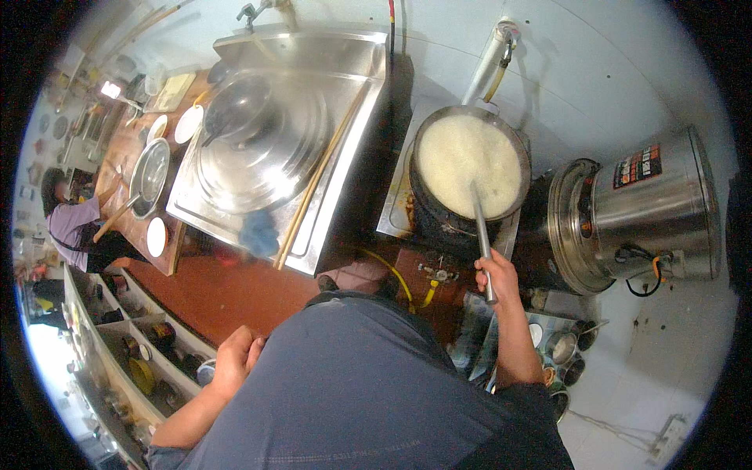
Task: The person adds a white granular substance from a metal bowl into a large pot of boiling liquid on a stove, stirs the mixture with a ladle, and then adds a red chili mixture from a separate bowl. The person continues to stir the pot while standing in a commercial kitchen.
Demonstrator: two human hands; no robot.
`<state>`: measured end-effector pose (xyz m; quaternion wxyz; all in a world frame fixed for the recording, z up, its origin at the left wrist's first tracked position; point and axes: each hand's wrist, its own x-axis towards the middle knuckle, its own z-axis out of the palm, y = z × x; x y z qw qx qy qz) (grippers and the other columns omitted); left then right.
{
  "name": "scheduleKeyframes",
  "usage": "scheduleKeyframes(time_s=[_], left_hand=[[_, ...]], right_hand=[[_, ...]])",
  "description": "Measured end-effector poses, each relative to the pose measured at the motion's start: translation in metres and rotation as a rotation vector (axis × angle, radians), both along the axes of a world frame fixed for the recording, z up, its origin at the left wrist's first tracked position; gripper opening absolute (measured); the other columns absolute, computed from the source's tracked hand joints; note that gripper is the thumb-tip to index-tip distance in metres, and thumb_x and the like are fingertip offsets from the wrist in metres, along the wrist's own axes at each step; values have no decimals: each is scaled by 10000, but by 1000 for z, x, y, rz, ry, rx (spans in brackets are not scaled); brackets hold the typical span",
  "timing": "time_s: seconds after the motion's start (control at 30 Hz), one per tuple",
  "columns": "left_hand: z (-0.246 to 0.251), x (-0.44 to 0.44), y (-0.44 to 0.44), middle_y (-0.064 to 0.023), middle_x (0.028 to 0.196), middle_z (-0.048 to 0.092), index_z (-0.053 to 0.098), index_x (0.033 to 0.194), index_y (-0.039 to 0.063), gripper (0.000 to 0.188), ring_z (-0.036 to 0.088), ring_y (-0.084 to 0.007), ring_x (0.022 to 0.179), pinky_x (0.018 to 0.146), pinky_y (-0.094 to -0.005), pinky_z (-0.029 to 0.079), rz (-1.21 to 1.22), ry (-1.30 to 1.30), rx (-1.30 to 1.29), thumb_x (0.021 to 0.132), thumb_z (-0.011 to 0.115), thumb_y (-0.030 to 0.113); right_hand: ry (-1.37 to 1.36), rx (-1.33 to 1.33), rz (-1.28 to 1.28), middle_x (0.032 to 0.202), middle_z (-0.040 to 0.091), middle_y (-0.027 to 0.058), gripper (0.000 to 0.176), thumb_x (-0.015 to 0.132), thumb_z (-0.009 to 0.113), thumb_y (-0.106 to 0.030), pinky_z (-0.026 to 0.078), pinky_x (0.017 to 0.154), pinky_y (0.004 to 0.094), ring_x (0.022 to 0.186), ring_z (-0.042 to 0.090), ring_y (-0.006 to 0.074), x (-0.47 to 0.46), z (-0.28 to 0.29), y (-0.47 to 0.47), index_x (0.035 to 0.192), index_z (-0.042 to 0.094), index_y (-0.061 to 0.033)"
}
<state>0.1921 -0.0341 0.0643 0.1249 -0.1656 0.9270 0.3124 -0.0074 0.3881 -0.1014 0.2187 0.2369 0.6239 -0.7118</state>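
My right hand (498, 277) is wrapped around the metal handle (483, 241) of a utensil, probably a ladle. Its far end dips into pale, frothy liquid (464, 158) and cannot be seen. That liquid nearly fills a dark round wok (523, 194), which sits over a burner on a steel stove (390, 220). Beside my torso on the left, my left hand (236, 355) is curled into a loose fist with nothing visible in it.
Left of the stove is a steel counter (305, 258) with a large round lid (264, 170), wooden sticks (320, 182) and a blue cloth (258, 232). A strainer (150, 170) lies on a wooden table (170, 258) near another person (79, 223). A steel barrel cooker (652, 211) stands right.
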Motion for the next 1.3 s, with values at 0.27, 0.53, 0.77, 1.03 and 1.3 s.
scheduleKeyframes(time_s=[0.27,0.53,0.77,1.03,1.3], left_hand=[[-5,-10,-4,-212,700,521,533,741,-20,203,538,-408,651,581,-451,427,-64,93,-34,867,603,123],[-16,-14,-18,-218,651,496,473,661,4,287,512,-424,599,527,-469,398,-126,209,-118,852,626,153],[-21,-14,-26,-219,604,499,476,621,10,331,514,-421,548,488,-468,391,-129,218,-101,838,653,185],[-25,-16,-26,-212,583,494,473,586,14,353,508,-413,525,483,-462,393,-115,240,-122,841,644,187],[-25,-12,-28,-211,594,496,465,591,16,349,511,-409,540,487,-466,386,-102,261,-147,847,634,183]], right_hand=[[-99,-561,-168,873,556,80,358,951,466,-75,432,436,237,531,481,76,43,38,0,1291,407,19],[-60,-309,-261,843,558,43,384,938,479,-82,405,398,215,488,464,45,57,89,0,1309,422,2],[165,64,-110,763,561,16,456,874,543,-115,383,379,208,461,472,42,56,125,-1,1303,467,18],[246,527,-57,709,517,30,565,834,580,-116,415,433,268,485,497,109,46,95,16,1361,428,21],[257,1149,124,967,656,250,547,855,609,-126,497,740,449,824,644,392,35,27,21,1362,439,-10]])
